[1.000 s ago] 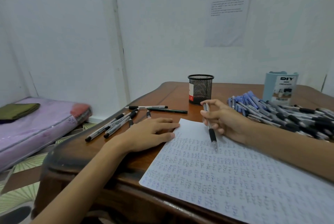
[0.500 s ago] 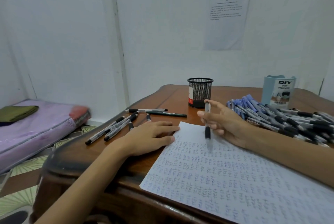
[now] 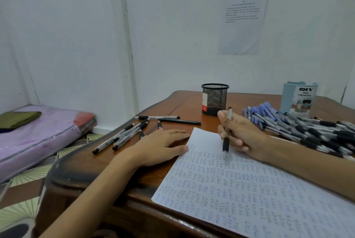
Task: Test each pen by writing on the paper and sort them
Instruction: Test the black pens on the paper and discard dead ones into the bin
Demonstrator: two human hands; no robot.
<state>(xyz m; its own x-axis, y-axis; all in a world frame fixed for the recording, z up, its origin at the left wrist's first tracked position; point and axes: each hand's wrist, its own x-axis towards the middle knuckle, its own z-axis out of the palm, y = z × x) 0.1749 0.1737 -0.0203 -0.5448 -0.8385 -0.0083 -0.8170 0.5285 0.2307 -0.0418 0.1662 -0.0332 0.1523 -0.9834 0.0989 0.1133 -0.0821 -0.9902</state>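
Pen (image 3: 226,142) tip lowered again to paper (image 3: 249,189), near its 12 o'clock edge; right hand (image 3: 242,134) pinches it, left hand (image 3: 161,146) lies flat at 10 o'clock. Testing step; next needs a light stroke.

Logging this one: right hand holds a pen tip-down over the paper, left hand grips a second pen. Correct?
No. The head view shows the left hand holding nothing: it lies flat, fingers straight, at the corner of the paper. The right hand does hold a pen tip-down over the paper.
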